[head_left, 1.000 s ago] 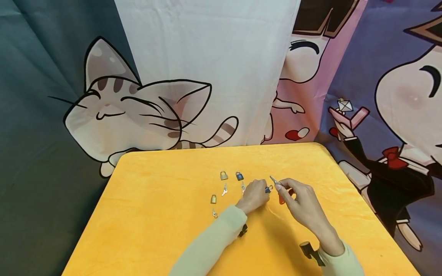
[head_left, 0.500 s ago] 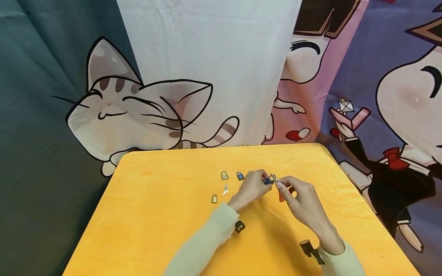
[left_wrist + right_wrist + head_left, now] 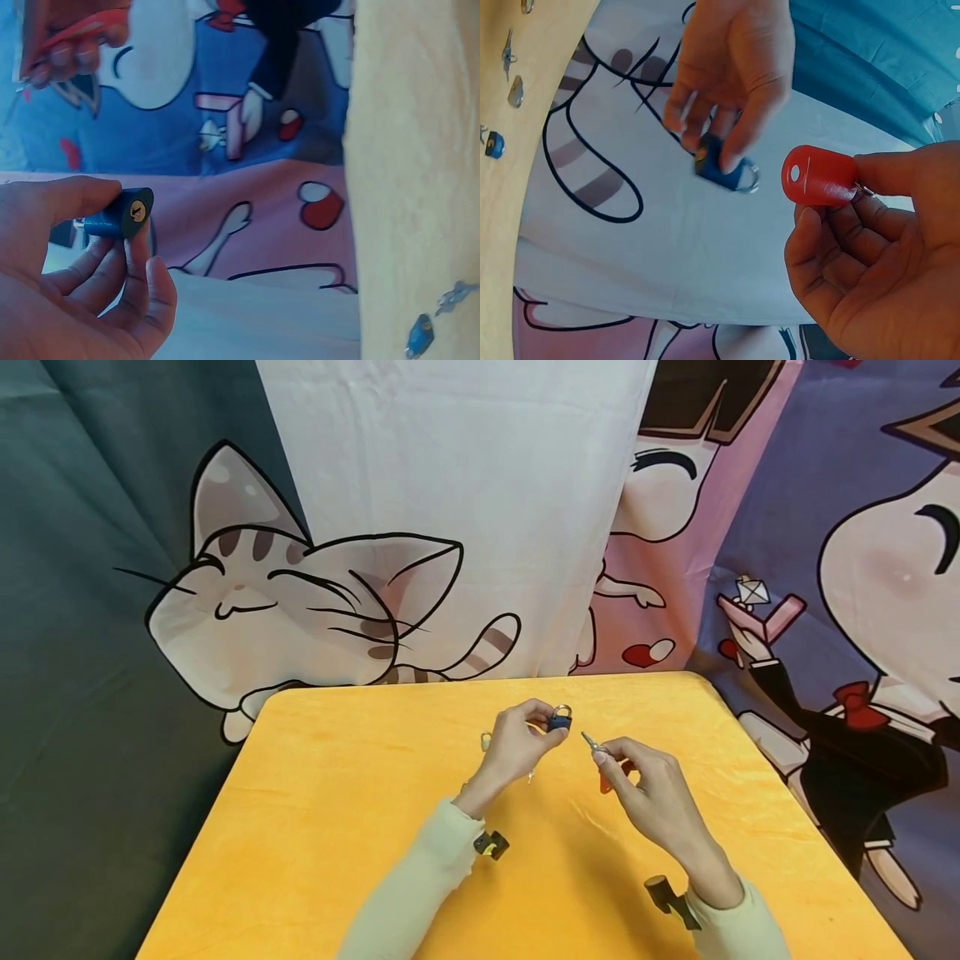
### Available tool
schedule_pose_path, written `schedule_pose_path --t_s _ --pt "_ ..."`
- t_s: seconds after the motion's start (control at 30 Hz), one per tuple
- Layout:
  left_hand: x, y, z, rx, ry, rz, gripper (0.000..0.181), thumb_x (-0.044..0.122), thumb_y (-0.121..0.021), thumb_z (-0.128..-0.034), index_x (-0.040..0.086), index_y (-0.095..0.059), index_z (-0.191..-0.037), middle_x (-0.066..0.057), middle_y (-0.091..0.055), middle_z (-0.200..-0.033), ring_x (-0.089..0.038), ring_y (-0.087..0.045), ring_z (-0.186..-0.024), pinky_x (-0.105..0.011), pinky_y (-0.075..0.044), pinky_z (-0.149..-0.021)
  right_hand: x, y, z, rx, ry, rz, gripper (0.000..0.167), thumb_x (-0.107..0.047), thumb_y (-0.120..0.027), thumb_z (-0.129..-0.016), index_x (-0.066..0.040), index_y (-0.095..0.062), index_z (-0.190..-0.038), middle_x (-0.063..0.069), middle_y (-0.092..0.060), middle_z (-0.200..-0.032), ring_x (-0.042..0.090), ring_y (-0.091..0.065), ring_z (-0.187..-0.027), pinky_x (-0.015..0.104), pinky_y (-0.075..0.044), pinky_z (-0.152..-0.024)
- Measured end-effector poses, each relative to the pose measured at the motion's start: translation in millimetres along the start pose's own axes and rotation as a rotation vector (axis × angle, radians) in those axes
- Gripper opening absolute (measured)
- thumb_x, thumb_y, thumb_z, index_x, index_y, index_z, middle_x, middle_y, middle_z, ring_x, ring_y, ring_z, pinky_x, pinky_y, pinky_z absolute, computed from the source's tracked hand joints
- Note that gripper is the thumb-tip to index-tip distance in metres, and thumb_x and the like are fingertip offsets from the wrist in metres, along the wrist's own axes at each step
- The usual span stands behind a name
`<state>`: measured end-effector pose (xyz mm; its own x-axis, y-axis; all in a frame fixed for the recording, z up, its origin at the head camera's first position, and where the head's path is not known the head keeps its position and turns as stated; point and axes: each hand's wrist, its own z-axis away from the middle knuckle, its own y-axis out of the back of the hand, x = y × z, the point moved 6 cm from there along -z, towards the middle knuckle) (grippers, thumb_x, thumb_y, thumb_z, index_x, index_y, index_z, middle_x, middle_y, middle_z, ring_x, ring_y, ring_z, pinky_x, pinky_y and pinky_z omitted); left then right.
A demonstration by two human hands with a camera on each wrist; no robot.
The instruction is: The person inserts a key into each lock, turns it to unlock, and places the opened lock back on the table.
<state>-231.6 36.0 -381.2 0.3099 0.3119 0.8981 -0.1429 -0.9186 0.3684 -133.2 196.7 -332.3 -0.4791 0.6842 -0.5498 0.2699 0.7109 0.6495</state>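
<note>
In the head view my left hand [image 3: 512, 745] pinches a blue padlock [image 3: 559, 719] above the table, shackle pointing up. The left wrist view shows the lock's brass keyhole face [image 3: 137, 211] turned outward, between thumb and fingers. To its right, my right hand [image 3: 651, 783] holds a small silver key [image 3: 591, 742] between thumb and forefinger. A red plastic tag [image 3: 823, 176] hangs from the key's ring; my fingers hide most of the key in the right wrist view. Key tip and padlock are apart.
On the yellow table [image 3: 337, 827] lie a brass padlock [image 3: 486, 741] and a loose key [image 3: 531, 776], partly behind the left arm. Another blue padlock [image 3: 421, 335] lies beside a key [image 3: 455, 296]. A printed cloth [image 3: 465, 485] hangs behind the table.
My left hand has lifted the blue padlock off the table, then moved it up and left, away from the key. The right hand has barely moved.
</note>
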Motion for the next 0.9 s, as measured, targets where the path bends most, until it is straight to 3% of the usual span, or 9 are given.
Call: schedule_pose_path --t_s 0.2,0.37,0.67,0.9 --pt "7.3 27.7 8.6 0.032 0.009 0.132 0.025 0.021 -0.079 -0.0843 0.011 -0.070 -0.105 -0.006 -0.073 -0.098 -0.014 -0.067 -0.079 -0.024 -0.057 -0.068 -8 -4 -5.9 -0.002 0.028 -0.027 0.010 -0.013 -0.063 -0.096 -0.019 -0.066 -0.089 -0.011 -0.059 -0.065 0.004 -0.053 -0.064 0.020 -0.043 -0.052" --pt "11.5 42.8 17.5 0.034 0.023 0.247 0.027 0.019 -0.077 -0.0860 0.007 -0.067 -0.109 -0.011 -0.071 -0.103 -0.016 -0.068 -0.087 -0.024 -0.057 -0.077 -15 -7 -9.7 -0.010 0.044 -0.052 0.010 -0.013 -0.063 -0.096 -0.020 -0.066 -0.089 -0.010 -0.059 -0.065 0.003 -0.052 -0.062 0.020 -0.043 -0.052" --pt "17.2 55.8 31.6 0.031 0.056 0.516 0.026 0.010 -0.074 -0.0869 0.000 -0.062 -0.108 -0.009 -0.067 -0.102 -0.015 -0.066 -0.093 -0.024 -0.056 -0.087 -24 -16 -13.7 -0.028 0.069 -0.092 0.011 -0.012 -0.063 -0.096 -0.020 -0.066 -0.089 -0.008 -0.059 -0.065 0.002 -0.050 -0.061 0.019 -0.042 -0.049" --pt "23.5 62.6 42.5 0.039 0.060 0.673 0.019 0.006 -0.069 -0.0885 0.005 -0.057 -0.103 -0.003 -0.064 -0.098 -0.014 -0.064 -0.092 -0.021 -0.054 -0.080 -30 -26 -15.8 -0.061 0.081 -0.111 0.008 -0.015 -0.063 -0.096 -0.018 -0.066 -0.090 -0.010 -0.057 -0.065 0.002 -0.050 -0.061 0.020 -0.043 -0.053"
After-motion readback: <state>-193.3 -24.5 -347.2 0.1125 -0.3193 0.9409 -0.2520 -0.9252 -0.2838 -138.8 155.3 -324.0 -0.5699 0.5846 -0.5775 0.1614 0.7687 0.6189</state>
